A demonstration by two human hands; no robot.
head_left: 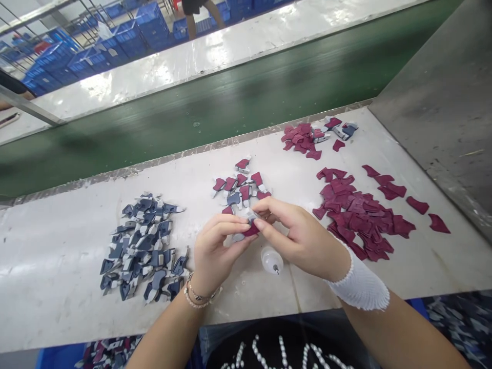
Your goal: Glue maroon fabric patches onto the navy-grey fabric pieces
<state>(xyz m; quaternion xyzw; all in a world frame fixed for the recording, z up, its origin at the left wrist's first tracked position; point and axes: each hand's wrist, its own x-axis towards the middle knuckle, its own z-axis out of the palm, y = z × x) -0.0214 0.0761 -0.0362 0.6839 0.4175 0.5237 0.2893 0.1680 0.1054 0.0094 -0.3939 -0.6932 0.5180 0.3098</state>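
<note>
My left hand (215, 251) and my right hand (298, 236) meet over the white worktable (54, 277), fingers pinched on one small piece (248, 229) made of maroon and grey-blue fabric. Just beyond my fingertips lies a small cluster of joined maroon-and-blue pieces (242, 187). A pile of blue-grey pieces (144, 246) lies to the left of my left hand. A pile of maroon pieces (357, 215) lies to the right of my right hand. A small clear glue bottle (271, 259) lies on the table below my hands.
A further small heap of maroon and mixed pieces (307, 137) sits at the table's far edge. A green conveyor belt (230, 97) runs behind the table. Blue crates (126, 36) and another person's legs (200, 15) stand beyond it. A grey metal panel (442, 102) rises at the right.
</note>
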